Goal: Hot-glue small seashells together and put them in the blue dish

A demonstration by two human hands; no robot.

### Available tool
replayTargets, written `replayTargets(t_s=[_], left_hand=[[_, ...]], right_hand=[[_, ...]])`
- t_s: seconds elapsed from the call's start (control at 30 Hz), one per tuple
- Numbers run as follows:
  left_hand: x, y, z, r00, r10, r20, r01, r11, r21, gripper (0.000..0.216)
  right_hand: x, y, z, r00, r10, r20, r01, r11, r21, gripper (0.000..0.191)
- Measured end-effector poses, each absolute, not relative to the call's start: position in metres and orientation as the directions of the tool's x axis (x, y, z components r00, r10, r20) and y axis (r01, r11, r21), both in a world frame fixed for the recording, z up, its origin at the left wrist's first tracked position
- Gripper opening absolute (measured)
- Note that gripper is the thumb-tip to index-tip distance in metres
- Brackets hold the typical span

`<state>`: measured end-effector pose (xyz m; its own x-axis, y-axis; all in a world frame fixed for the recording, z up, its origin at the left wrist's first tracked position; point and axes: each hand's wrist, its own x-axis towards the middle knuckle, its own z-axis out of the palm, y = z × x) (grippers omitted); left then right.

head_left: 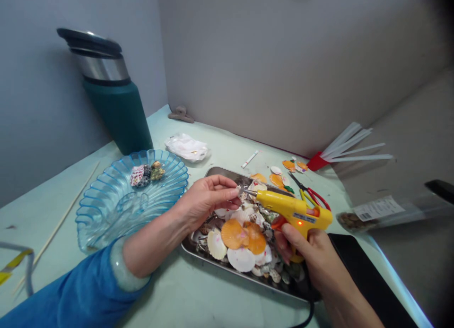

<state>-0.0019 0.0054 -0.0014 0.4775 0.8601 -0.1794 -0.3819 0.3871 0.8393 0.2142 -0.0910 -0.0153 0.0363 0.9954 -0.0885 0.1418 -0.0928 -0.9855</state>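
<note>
A yellow hot glue gun point(283, 204) with a lit orange light is gripped in my right hand point(315, 257), fingers at its red trigger. Its metal nozzle points left and meets a small pale shell point(241, 190), which my left hand point(216, 194) pinches between thumb and fingers; the fingers partly hide it. Both hands are over a metal tray point(209, 263) heaped with shells. Among them are an orange scallop shell point(234, 233) and a white shell point(241, 259). To the left, a blue scalloped glass dish point(102, 210) holds several small shells point(144, 174) stuck in a cluster.
A teal bottle point(117, 110) stands behind the dish, near a white packet point(187, 147). Toward the right are red-handled pliers point(312, 195), glue sticks point(349, 146) in a red holder, loose orange shells point(278, 180), and a labelled bag point(379, 212). A thin stick point(62, 219) lies left.
</note>
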Motion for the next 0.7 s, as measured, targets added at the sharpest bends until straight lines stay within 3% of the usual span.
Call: replayTargets(t_s=[0.5,0.7], left_hand=[[-0.0026,0.0052,-0.0045,0.492,0.856,-0.157,-0.338,0.355,0.872,0.025],[-0.0021,0.0052,-0.0056,0.478,0.865,-0.149,-0.335,0.337,0.88,0.026]], right_hand=[[0.2101,-0.0906,-0.0106,0.033,0.995,-0.095,0.159,-0.099,-0.982,0.042],[0.212,-0.0903,-0.0138,0.044,0.995,-0.085,0.241,-0.093,-0.966,0.044]])
